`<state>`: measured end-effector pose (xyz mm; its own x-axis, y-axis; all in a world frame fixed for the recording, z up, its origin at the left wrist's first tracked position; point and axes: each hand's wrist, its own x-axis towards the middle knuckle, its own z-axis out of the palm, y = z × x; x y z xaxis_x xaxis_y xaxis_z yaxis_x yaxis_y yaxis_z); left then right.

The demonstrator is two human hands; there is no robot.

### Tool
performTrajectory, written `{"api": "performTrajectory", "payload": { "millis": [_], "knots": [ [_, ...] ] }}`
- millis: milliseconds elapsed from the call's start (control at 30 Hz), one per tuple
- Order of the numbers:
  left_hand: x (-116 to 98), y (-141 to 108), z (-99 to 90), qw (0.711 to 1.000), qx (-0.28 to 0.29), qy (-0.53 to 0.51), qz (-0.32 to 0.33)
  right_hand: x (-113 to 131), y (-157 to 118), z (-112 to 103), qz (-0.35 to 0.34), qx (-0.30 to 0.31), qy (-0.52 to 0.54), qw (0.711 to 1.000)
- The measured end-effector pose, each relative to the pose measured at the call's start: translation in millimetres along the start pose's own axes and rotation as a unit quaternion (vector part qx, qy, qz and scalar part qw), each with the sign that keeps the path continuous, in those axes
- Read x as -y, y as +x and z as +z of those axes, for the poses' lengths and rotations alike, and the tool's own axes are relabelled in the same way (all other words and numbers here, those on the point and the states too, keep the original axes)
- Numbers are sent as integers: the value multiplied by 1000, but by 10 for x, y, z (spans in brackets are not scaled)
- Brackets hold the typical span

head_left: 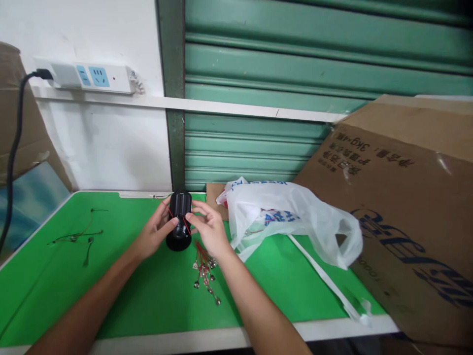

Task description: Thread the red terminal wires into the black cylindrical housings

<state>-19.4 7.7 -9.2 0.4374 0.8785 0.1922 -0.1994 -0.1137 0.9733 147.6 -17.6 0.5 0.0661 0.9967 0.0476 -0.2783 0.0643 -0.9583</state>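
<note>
Black plastic housing (181, 230) sits gripped between the fingers of the left hand (156, 230) and right hand (210, 229). Tugging the thin red wire (187, 226) could tear it loose.

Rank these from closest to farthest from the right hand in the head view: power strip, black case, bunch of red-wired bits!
Nearest to the right hand first:
1. Black case, touching its fingers, held between both hands.
2. Bunch of red-wired bits, on the green tabletop, just below the hand.
3. Power strip, up on the wall at the left.
</note>
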Motion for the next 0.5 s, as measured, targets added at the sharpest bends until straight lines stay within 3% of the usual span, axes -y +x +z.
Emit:
{"api": "performTrajectory", "payload": {
  "millis": [133, 333, 433, 500],
  "knots": [
    [-21, -6, 42, 1000, -12, 12, -6, 1, 8, -41, -2, 1, -2, 1000],
    [18, 58, -41, 992, -48, -87, -79, -9, 15, -66, 3, 19, 10, 1000],
    [106, 97, -123, 991, -102, -9, -87, 89, 28, -5, -7, 1, 18, 1000],
    [153, 92, -151, 987, -100, 109, -59, 263, -3, 30, -22, 0, 36, 999]
  ]
}}
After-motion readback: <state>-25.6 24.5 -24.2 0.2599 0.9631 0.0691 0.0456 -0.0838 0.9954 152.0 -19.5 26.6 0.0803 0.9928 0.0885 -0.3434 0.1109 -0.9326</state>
